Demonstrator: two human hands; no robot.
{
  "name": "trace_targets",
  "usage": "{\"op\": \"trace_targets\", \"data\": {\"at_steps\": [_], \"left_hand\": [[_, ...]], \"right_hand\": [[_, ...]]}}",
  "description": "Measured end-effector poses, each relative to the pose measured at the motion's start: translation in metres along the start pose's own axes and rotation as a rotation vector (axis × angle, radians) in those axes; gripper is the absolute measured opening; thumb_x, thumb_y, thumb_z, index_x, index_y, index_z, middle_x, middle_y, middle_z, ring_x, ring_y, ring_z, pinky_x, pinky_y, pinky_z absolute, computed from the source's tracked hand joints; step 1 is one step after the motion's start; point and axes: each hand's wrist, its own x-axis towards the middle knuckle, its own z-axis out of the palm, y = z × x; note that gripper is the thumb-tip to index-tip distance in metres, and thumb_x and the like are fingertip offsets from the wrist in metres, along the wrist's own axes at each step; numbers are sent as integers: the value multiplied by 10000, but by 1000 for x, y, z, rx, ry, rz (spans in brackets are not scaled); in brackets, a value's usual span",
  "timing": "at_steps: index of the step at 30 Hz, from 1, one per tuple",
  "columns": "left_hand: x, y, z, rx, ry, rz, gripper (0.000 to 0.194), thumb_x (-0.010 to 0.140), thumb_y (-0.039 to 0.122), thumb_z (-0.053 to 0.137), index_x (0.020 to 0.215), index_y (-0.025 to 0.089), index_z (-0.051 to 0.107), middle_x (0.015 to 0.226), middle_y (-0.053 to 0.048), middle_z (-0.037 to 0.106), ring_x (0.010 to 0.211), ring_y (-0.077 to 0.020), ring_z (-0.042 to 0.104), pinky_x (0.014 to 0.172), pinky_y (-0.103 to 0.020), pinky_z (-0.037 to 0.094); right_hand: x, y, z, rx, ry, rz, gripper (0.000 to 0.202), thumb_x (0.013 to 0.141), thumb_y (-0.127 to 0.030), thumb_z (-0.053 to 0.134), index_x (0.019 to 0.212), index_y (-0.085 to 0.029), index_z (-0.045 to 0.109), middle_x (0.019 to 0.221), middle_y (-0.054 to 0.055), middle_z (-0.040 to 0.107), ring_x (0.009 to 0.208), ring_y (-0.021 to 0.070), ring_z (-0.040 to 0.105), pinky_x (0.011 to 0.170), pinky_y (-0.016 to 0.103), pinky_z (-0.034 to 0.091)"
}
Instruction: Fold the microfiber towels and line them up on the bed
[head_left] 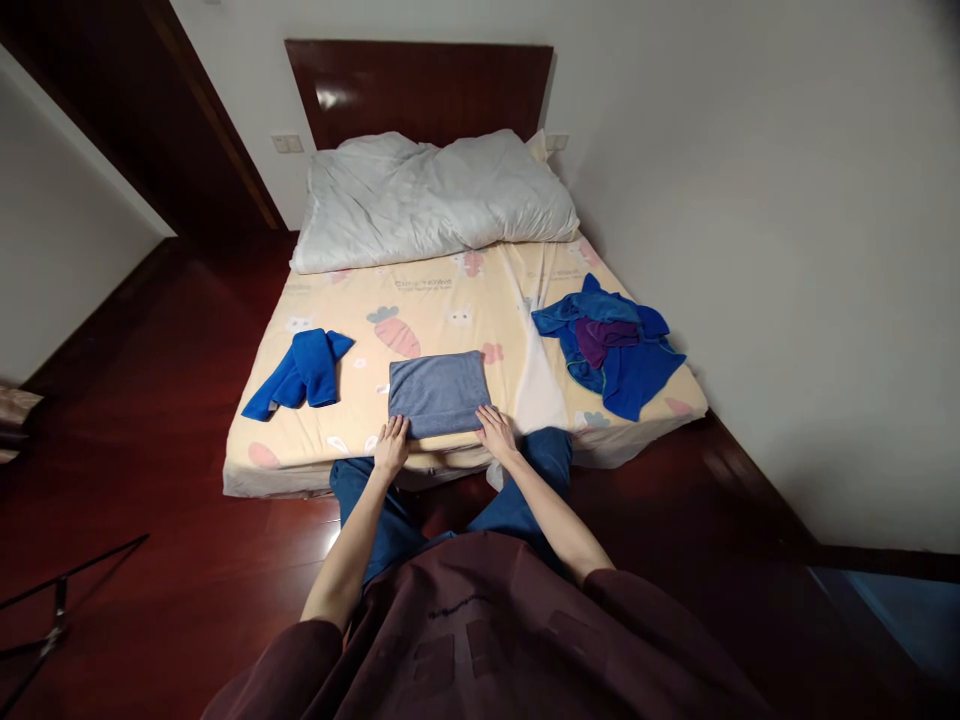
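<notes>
A grey-blue towel (439, 380) lies spread as a rectangle near the front edge of the bed, with a narrow strip turned over along its near side. My left hand (391, 447) is at the near left corner, its fingers closed over the towel's edge. At the near right corner, my right hand (495, 433) has its fingers over the strip in the same way. Both thumbs are partly hidden. A small white label (382, 389) sticks out from the towel's left side.
On the bed's patterned sheet (450, 315), a folded blue cloth (304, 372) lies at left. A heap of blue cloths (637, 365) with a purple cloth (600, 340) lies at right. A white quilt (435, 200) is at the headboard (420, 90). A black stand (56, 625) is on the floor.
</notes>
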Motion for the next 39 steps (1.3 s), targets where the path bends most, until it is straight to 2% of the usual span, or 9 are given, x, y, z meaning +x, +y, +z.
{"op": "trace_targets", "data": {"at_steps": [6, 10, 15, 18, 21, 24, 27, 34, 39], "left_hand": [[10, 3, -1, 45, -35, -37, 644, 870, 13, 346, 1477, 127, 528, 1541, -217, 488, 1473, -332, 422, 1208, -573, 317], [16, 1, -6, 77, -51, -14, 627, 891, 9, 315, 1464, 123, 543, 1501, -230, 528, 1433, -326, 475, 1200, -576, 336], [-1, -6, -10, 61, -55, 43, 638, 858, -10, 374, 1437, 167, 574, 1484, -180, 565, 1423, -291, 495, 1216, -518, 344], [-19, -14, -9, -23, -43, 39, 624, 836, -8, 400, 1386, 184, 624, 1469, -150, 587, 1398, -292, 527, 1232, -521, 321], [-29, -25, -8, -222, -4, -16, 623, 769, 1, 445, 1303, 217, 683, 1416, -98, 640, 1364, -268, 563, 1226, -485, 360], [-30, -36, -8, -476, 70, -110, 557, 727, 57, 481, 1205, 207, 724, 1319, -79, 703, 1303, -252, 611, 1176, -446, 440], [-29, -43, -7, -640, 139, -211, 430, 763, 155, 514, 1126, 188, 740, 1243, -97, 733, 1219, -261, 658, 1130, -459, 480], [-28, -44, -3, -630, 179, -241, 381, 749, 211, 558, 1078, 210, 750, 1205, -91, 739, 1224, -279, 622, 1115, -480, 469], [-24, -43, -1, -658, 185, -275, 338, 774, 267, 580, 1055, 203, 757, 1157, -98, 748, 1166, -287, 636, 1081, -476, 481]], "right_hand": [[12, 2, 10, -58, -33, 65, 604, 788, -78, 653, 1389, -133, 637, 1474, 167, 583, 1436, 306, 486, 1191, 498, 367], [19, 3, 8, -64, -72, 54, 557, 799, -85, 661, 1353, -146, 666, 1454, 164, 603, 1420, 315, 503, 1171, 492, 378], [6, 4, -4, -28, -70, 30, 493, 834, -107, 628, 1311, -206, 704, 1414, 115, 645, 1384, 319, 539, 1139, 512, 404], [-10, 6, -12, 25, -69, -13, 516, 839, -67, 561, 1311, -216, 708, 1394, 91, 664, 1347, 294, 567, 1135, 509, 410], [-20, 14, -17, 147, -42, -4, 566, 792, -31, 518, 1271, -245, 732, 1324, 63, 710, 1286, 266, 597, 1128, 502, 428], [-20, 25, -14, 310, 73, 132, 592, 694, -30, 499, 1181, -235, 767, 1219, 63, 752, 1195, 253, 639, 1092, 476, 480], [-16, 33, -7, 428, 177, 275, 572, 616, -65, 489, 1080, -207, 791, 1113, 83, 769, 1110, 258, 671, 1047, 455, 526], [-13, 43, 4, 640, 173, 356, 516, 576, -146, 509, 1006, -181, 792, 1142, 109, 744, 1058, 279, 695, 914, 461, 606], [-11, 48, 4, 677, 165, 355, 430, 599, -187, 527, 947, -186, 780, 1078, 103, 762, 1030, 263, 705, 982, 443, 564]]}}
